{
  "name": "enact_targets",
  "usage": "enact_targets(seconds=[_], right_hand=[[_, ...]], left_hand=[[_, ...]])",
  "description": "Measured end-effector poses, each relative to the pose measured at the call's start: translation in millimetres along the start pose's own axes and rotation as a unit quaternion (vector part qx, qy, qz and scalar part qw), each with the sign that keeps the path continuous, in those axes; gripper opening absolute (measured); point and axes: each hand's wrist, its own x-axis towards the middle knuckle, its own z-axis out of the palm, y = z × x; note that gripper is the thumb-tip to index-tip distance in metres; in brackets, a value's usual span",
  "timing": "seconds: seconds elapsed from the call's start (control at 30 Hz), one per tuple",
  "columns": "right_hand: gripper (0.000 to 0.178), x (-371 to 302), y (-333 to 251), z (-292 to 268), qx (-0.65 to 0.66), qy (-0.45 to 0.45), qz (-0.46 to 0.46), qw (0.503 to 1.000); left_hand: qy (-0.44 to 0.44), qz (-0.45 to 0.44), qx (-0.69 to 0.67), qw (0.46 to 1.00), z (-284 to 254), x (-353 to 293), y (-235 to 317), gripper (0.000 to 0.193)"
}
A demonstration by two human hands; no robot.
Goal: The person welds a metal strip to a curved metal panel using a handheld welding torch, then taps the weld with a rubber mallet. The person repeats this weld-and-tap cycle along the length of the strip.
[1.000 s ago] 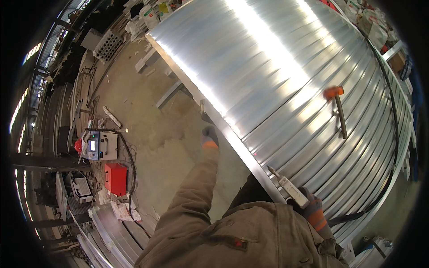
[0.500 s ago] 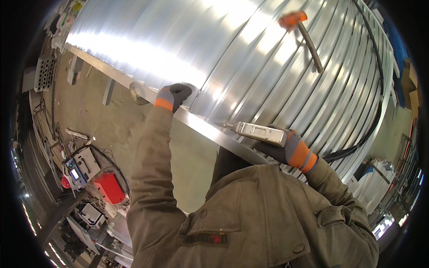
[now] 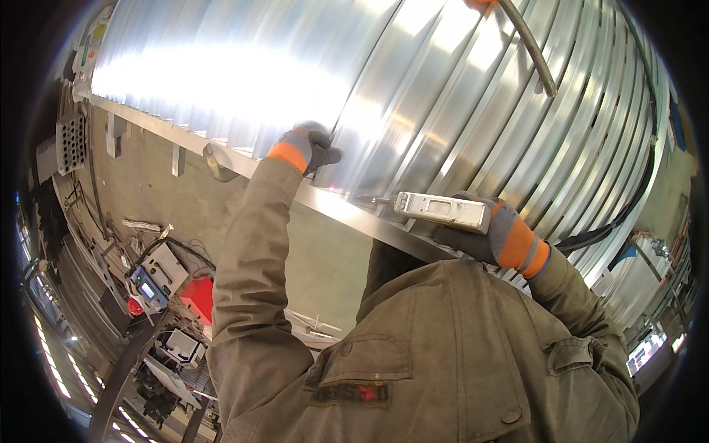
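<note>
In a grey-and-orange glove, my left hand (image 3: 314, 148) rests on the ribbed aluminium panel (image 3: 413, 103) near its front edge. Its fingers are partly curled and apart, and nothing shows in them. My right hand (image 3: 498, 232), gloved alike, is wrapped round a white handheld laser welding gun (image 3: 443, 210). The gun's thin metal nozzle (image 3: 373, 199) points left along the panel's front rail (image 3: 336, 207). A small pinkish light spot (image 3: 334, 190) shows between the nozzle and my left hand. The fingers under the gun are partly hidden.
An orange-headed hammer (image 3: 530, 46) lies on the slats at the far side. A black hose (image 3: 591, 238) runs along the panel's right side. On the floor at left stand a control box with a small screen (image 3: 148, 290) and a red box (image 3: 198, 298).
The view has shifted, so the hammer sits higher and partly out of frame. My left hand has loosened from a tighter curl, and a pinkish spot now shows near the nozzle.
</note>
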Motion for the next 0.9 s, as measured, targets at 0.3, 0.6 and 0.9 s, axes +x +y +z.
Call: enact_targets(seconds=[0.3, 0.6, 0.9], right_hand=[[0.047, 21, -14, -1, -0.018, 0.012, -0.083, 0.996], [0.057, 33, -29, -2, -0.122, 0.012, 0.011, 0.992], [0.065, -21, -38, 18, -0.292, 0.21, -0.14, 0.923]], left_hand=[[-0.073, 0.004, 0.134, 0.988, -7, 31, 5, 0.046], [-0.172, -0.09, 0.0, 0.981, -19, 28, 17, 0.047], [-0.043, 0.099, 0.052, 0.993, -3, 19, -5, 0.052]])
